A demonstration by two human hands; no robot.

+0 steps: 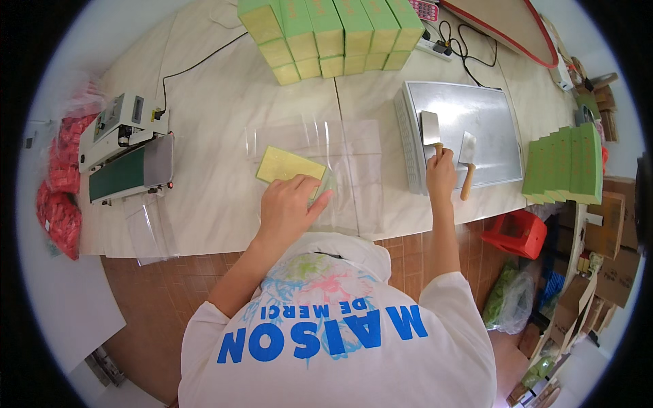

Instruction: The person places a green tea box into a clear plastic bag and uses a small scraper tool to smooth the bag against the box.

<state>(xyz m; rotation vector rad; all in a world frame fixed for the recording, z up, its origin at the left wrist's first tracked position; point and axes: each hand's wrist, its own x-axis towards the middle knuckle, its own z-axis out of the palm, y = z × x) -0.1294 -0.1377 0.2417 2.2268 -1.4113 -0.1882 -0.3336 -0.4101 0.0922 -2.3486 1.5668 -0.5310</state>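
Note:
My left hand (290, 206) rests over the near end of a flat yellow-and-green box (292, 164), fingers on its top and thumb at its right side. Beneath and around the box, clear plastic film (357, 178) lies over the tabletop. My right hand (442, 176) grips the wooden handle of a scraper (430, 127), whose broad metal blade lies against the hot plate's left side. A second scraper (468, 148) rests beside it, blade on the silver hot plate (492, 122) and handle over its near edge.
Green-and-yellow boxes (326, 35) stand stacked at the back, and more boxes (563, 163) form a row at right. A band sealing machine (127, 148) occupies the left. Cables and a power strip (433, 49) lie behind the plate. A red stool (515, 233) sits below the table's edge.

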